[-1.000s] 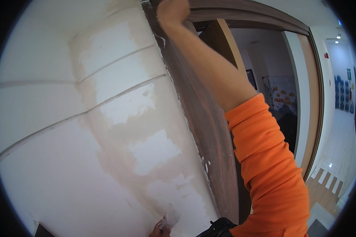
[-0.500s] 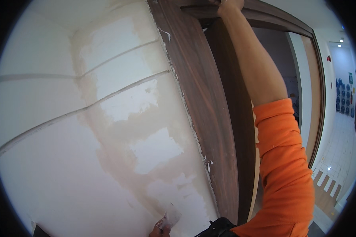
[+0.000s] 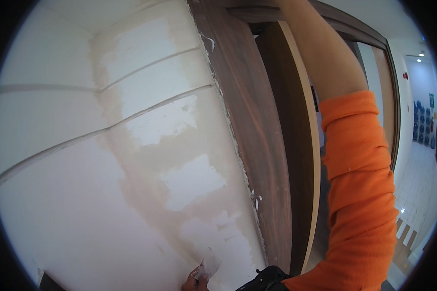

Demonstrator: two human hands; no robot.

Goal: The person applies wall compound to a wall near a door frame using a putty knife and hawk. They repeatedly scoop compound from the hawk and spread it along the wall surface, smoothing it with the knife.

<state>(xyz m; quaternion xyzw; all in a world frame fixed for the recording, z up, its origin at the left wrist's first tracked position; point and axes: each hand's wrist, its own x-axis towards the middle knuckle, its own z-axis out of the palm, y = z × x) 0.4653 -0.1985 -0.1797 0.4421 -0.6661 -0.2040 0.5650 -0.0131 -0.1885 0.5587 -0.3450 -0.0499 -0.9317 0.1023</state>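
Observation:
My left hand [image 3: 195, 280] is at the bottom edge, its fingers closed on a putty knife [image 3: 210, 265]. The knife's blade looks whitish and smeared, and it is in front of a patched wall [image 3: 145, 165] with white filler areas and tan stains. My right forearm [image 3: 325, 53], in a rolled orange sleeve [image 3: 359, 160], reaches up across the doorway. The right hand lies beyond the top edge, hidden from view. Behind that arm stands a dark door [image 3: 289, 121] with a pale wooden edge, ajar beside its brown wood-grain frame [image 3: 257, 136].
Ragged white filler runs along the joint between wall and frame. Two horizontal grooves [image 3: 160, 105] cross the wall. To the right a tiled corridor [image 3: 415, 169] leads to stacked blue water bottles [image 3: 422, 123]. A black object [image 3: 267, 279] sits at the bottom edge.
My right arm has moved up and slightly right, taking its hand out of view. The door has swung, showing more of its pale edge. My left hand stays nearly still with the putty knife.

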